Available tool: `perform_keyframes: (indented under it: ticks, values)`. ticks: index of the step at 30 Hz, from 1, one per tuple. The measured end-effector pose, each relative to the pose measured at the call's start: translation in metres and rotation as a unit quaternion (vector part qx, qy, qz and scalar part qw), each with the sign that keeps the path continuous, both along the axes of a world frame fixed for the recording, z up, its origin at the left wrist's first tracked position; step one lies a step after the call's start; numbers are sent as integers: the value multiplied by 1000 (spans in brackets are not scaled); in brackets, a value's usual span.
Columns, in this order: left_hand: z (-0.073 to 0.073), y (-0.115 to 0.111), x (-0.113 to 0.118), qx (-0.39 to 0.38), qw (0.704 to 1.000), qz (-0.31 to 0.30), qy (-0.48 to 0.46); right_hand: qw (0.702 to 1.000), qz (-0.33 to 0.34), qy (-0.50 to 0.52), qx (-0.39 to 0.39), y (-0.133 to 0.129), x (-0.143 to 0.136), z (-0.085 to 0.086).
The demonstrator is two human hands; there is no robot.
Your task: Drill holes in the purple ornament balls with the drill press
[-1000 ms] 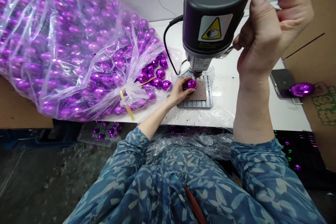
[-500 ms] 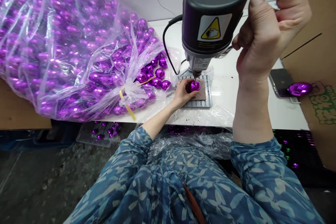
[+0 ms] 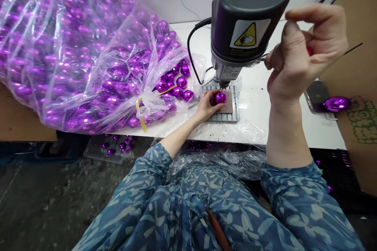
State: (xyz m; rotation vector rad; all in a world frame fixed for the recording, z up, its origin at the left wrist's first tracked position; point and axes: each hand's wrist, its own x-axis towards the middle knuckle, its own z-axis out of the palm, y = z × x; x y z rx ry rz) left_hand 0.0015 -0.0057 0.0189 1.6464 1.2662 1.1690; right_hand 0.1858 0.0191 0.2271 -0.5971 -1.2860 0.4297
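Observation:
My left hand is closed round a shiny purple faceted bauble, holding it on a small brown board on the grey slotted base plate. Above it stands a black drill press with a yellow warning sticker. Its bit meets the top of the bauble; whether it is inside I cannot tell. At the right of the machine, my right hand is raised with fingers curled round the drill press lever. A bit of red shows between the fingers, and most of the lever is hidden.
A big clear bag of purple baubles, tied with yellow ribbon, fills the left. Several loose baubles lie by its mouth. Right are a phone, another bauble and a cardboard box. Crumpled plastic lies along the table's front edge.
My right hand has come down with the lever beside the drill press. My left hand keeps the bauble in the same place under the bit. The whole view has shifted slightly.

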Motion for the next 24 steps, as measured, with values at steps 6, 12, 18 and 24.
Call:
perform_keyframes:
  ticks: [6, 12, 18, 24]
  values:
    - [-1, 1, 0, -1, 1000, -1, -5, 998, -47, 9, 27, -17, -6, -21]
    - [-2, 1, -1, -3, 1000, 1, -12, 996, -62, 14, 60, -19, -6, -32]
    - [-2, 0, -2, -4, 1000, 2, -3, 993, -62, 14, 100, -15, -3, -58]
    - [1, -2, -1, -11, 1000, 3, -4, 989, -101, 23, 103, -1, 3, -88]
